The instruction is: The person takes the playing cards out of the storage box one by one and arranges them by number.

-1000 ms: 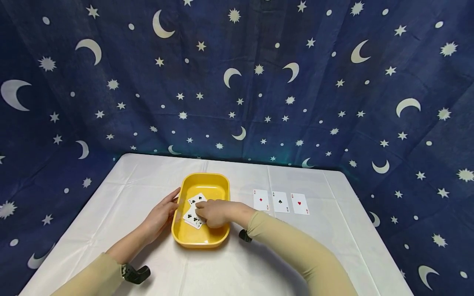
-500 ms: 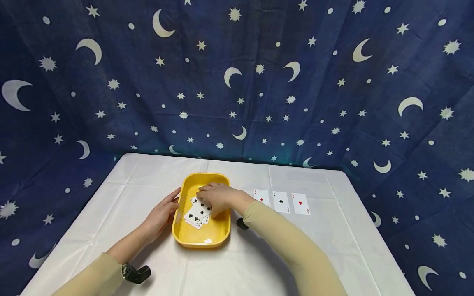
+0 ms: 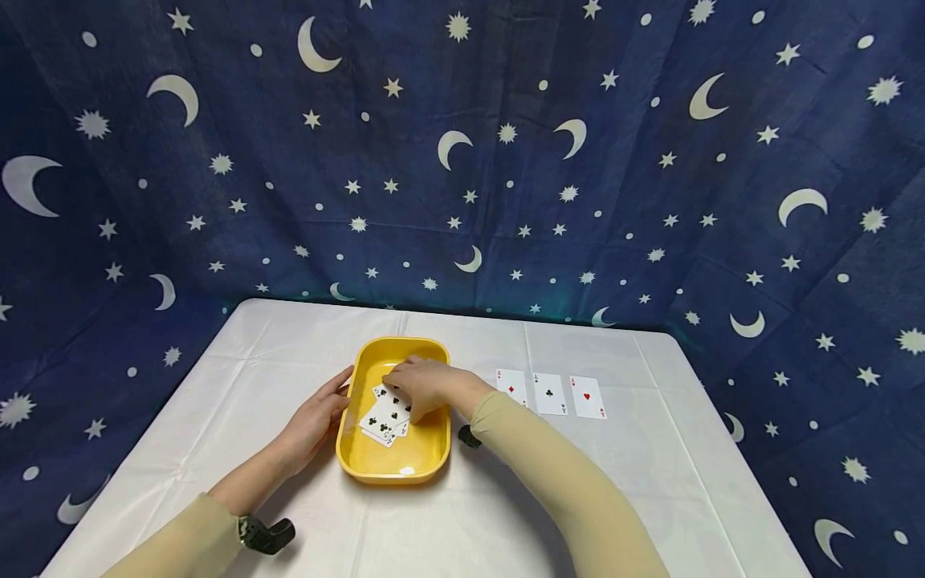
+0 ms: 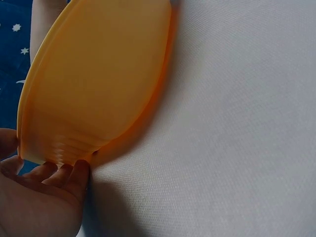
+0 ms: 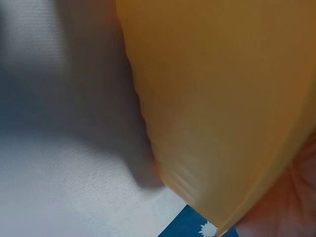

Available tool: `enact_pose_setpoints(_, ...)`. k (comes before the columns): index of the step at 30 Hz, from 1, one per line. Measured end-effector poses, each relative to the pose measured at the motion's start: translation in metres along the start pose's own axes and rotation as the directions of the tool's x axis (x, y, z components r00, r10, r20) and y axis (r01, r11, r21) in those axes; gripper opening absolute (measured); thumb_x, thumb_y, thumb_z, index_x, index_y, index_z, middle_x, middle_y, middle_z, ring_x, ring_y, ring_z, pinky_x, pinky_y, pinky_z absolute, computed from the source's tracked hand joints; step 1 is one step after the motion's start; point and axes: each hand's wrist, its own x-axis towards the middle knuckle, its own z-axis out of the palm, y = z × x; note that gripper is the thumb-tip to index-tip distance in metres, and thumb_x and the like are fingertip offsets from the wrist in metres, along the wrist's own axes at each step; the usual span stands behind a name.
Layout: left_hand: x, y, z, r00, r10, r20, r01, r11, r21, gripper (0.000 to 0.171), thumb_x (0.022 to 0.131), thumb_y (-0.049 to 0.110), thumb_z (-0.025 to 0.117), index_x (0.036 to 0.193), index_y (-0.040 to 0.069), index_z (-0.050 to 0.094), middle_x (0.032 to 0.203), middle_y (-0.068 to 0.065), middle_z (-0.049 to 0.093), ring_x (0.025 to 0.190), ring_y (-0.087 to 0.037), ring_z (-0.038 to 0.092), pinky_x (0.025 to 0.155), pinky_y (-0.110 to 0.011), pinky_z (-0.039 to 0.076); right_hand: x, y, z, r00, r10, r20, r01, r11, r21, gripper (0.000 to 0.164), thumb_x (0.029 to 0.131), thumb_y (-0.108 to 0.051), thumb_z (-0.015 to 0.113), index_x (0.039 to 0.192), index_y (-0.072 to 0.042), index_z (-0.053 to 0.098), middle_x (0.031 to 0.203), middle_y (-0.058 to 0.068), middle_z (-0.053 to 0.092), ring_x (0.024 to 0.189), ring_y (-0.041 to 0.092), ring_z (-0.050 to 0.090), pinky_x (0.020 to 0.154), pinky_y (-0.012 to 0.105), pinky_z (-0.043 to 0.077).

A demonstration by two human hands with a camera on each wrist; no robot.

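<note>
One yellow tray [image 3: 386,461], left hand [image 3: 311,425] resting loosely against its side, presumably for steadying; right hand [image 3: 428,387] over playing cards [image 3: 383,416] inside, grip not discernible.

The yellow tray [image 3: 376,461] sat in the lower half of the head view, just left of centre, its long sides running up the frame, corners rounded, inside glossy, its left wall touched from outside by my left hand [image 3: 312,423]. On its floor, about midway up, lay several white playing cards [image 3: 385,415], face up, overlapping and askew to one another, printed with black clubs and spades. My right hand [image 3: 431,384] hid their right-hand part, so I couldn't tell how many there were.
</note>
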Motion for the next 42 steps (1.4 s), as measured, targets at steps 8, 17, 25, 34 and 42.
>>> enact_pose_setpoints(8, 0.000, 0.001, 0.001, 1.000, -0.007, -0.005, 0.007, 1.000, 0.004, 0.068, 0.104, 0.013, 0.041, 0.166, 0.022, 0.016, 0.167, -0.017, 0.022, 0.142, -0.034, 0.043, 0.113, -0.044, 0.038, 0.000, 0.002, 0.003, 1.000, 0.003, -0.014, -0.003, 1.000, -0.015, 0.081, 0.079, -0.035, 0.087, 0.150, -0.021, 0.052, 0.146, -0.004, 0.052, 0.128, 0.018, 0.043, 0.110, 0.027, 0.036)
enact_pose_setpoints(17, 0.001, 0.002, 0.002, 1.000, -0.010, -0.012, 0.010, 1.000, -0.015, 0.067, 0.104, 0.012, 0.040, 0.166, 0.021, 0.017, 0.166, -0.018, 0.025, 0.143, -0.033, 0.041, 0.116, -0.045, 0.034, -0.003, 0.003, 0.000, 0.999, 0.010, -0.037, -0.009, 1.000, 0.013, 0.080, 0.075, -0.040, 0.090, 0.145, -0.020, 0.058, 0.137, -0.003, 0.053, 0.122, 0.017, 0.043, 0.107, 0.028, 0.038)
enact_pose_setpoints(25, 0.000, 0.001, 0.000, 1.000, 0.008, 0.005, -0.008, 1.000, -0.011, 0.068, 0.104, 0.011, 0.040, 0.166, 0.020, 0.016, 0.167, -0.018, 0.024, 0.143, -0.033, 0.041, 0.115, -0.044, 0.035, -0.013, 0.005, -0.007, 0.996, -0.012, -0.085, 0.017, 0.998, 0.053, 0.082, 0.074, -0.047, 0.090, 0.144, -0.021, 0.056, 0.137, -0.004, 0.052, 0.120, 0.014, 0.042, 0.103, 0.025, 0.039)
enact_pose_setpoints(34, -0.002, 0.001, 0.000, 1.000, 0.018, 0.025, -0.017, 0.999, -0.034, 0.067, 0.105, 0.012, 0.040, 0.166, 0.020, 0.015, 0.166, -0.018, 0.026, 0.143, -0.034, 0.041, 0.115, -0.046, 0.034, -0.039, 0.010, -0.020, 0.987, -0.016, -0.157, 0.029, 0.996, 0.083, 0.082, 0.075, -0.042, 0.090, 0.145, -0.020, 0.055, 0.142, -0.002, 0.051, 0.129, 0.016, 0.041, 0.111, 0.029, 0.036)
enact_pose_setpoints(42, -0.001, 0.000, 0.000, 0.999, 0.027, 0.022, -0.026, 0.999, -0.022, 0.066, 0.105, 0.012, 0.039, 0.166, 0.020, 0.015, 0.166, -0.019, 0.026, 0.142, -0.035, 0.043, 0.114, -0.045, 0.037, -0.067, 0.020, -0.030, 0.978, 0.021, -0.208, 0.010, 0.989, 0.149, 0.081, 0.075, -0.038, 0.089, 0.146, -0.023, 0.054, 0.147, -0.001, 0.048, 0.136, 0.018, 0.037, 0.116, 0.034, 0.032)
